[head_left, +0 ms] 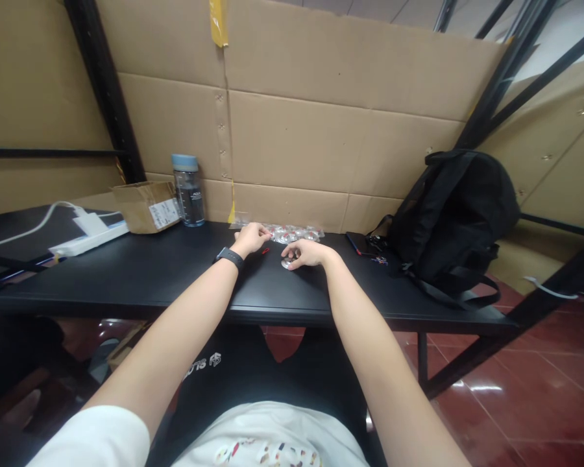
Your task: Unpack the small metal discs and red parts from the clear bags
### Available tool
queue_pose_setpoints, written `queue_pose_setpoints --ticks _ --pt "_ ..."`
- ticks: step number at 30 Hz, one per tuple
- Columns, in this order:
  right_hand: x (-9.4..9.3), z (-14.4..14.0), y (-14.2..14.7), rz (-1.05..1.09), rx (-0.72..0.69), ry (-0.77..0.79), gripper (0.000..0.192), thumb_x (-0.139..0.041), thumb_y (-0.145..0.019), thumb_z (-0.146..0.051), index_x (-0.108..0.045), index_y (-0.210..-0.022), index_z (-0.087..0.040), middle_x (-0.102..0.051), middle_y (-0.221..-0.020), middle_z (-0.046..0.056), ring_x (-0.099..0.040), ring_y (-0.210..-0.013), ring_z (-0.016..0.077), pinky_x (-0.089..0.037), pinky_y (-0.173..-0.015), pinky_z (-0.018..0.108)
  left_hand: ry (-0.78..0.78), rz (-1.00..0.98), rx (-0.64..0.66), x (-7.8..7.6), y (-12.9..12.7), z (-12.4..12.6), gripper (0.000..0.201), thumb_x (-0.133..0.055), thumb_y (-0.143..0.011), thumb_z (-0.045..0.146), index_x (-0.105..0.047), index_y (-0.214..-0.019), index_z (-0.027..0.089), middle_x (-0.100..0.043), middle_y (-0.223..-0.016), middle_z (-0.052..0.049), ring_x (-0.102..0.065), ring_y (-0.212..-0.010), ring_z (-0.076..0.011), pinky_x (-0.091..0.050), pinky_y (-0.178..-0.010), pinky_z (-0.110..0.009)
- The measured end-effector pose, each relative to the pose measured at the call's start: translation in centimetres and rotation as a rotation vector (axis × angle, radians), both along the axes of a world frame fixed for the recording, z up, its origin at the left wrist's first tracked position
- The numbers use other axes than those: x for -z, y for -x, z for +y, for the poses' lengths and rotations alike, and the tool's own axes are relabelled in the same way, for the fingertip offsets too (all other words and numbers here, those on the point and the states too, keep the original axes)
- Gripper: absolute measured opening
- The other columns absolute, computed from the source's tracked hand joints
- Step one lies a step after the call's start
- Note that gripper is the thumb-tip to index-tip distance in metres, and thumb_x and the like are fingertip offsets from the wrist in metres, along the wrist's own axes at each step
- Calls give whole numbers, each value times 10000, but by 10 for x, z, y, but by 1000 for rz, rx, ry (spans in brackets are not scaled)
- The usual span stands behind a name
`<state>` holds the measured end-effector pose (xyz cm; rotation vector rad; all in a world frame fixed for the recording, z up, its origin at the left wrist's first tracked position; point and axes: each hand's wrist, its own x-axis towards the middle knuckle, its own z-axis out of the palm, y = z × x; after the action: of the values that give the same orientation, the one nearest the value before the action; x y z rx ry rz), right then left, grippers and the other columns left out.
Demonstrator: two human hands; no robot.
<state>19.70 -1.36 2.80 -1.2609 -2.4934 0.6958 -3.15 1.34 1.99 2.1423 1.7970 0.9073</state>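
Note:
My left hand, with a dark watch on the wrist, is over the back part of the black table. Its fingertips are pinched together by the left end of a clear plastic pack of shiny round pieces with red bits. What the pinch holds is too small to make out. A small red strip lies just below those fingers. Closer to me, my right hand curls its thumb and fingers around a small shiny round piece at the tabletop. The fingers hide part of that piece.
On the left of the black table are a white power strip, an opened cardboard box and a blue-lidded water bottle. A black backpack stands at the right, near keys. Cardboard panels wall the back.

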Motion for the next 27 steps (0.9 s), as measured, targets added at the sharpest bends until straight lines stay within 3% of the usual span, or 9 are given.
queue_pose_setpoints --ticks 6,10,14,17,23,27 --pt "0 -1 1 -3 35 -51 541 -905 -579 -271 -782 -1099 -182 -705 -923 24 -624 -754 148 -477 -719 247 -3 76 73 2 -2 1 242 -615 -936 434 -767 -1003 259 -771 -1099 -73 -667 -1084 -288 -442 -964 -426" --pt "-3 -5 -3 16 -43 -11 503 -864 -610 -232 -784 -1106 -199 -754 -1011 26 -670 -880 178 -495 -808 247 -13 104 98 3 -3 1 276 -569 -962 432 -772 -959 246 -767 -1069 -79 -666 -1069 -291 -448 -954 -435" --pt "-4 -7 -7 41 -68 39 526 -767 -604 -83 -778 -1117 -203 -776 -1034 18 -694 -897 180 -513 -835 248 -70 66 136 4 -4 1 263 -586 -952 434 -779 -976 257 -748 -1139 -71 -652 -1102 -287 -456 -954 -419" --pt "-2 -5 -7 76 -32 -25 458 -766 -595 -83 -784 -1044 -171 -779 -994 37 -698 -897 191 -520 -839 261 -151 -3 166 4 -5 1 238 -627 -927 432 -777 -998 260 -727 -1176 -64 -638 -1125 -268 -461 -968 -387" --pt "0 4 -7 451 160 -284 405 -820 -638 -219 -743 -1034 -173 -759 -1010 60 -679 -878 190 -530 -846 313 -239 -80 213 3 -7 2 228 -656 -900 429 -786 -951 249 -699 -1154 -59 -608 -1150 -254 -450 -1026 -380" --pt "-2 3 0 762 104 -252 476 -822 -678 -316 -672 -1109 -180 -733 -1127 103 -679 -1006 208 -527 -939 359 -246 -155 266 4 -13 3 257 -665 -880 454 -785 -944 237 -712 -1108 -61 -626 -1107 -244 -467 -1018 -364"
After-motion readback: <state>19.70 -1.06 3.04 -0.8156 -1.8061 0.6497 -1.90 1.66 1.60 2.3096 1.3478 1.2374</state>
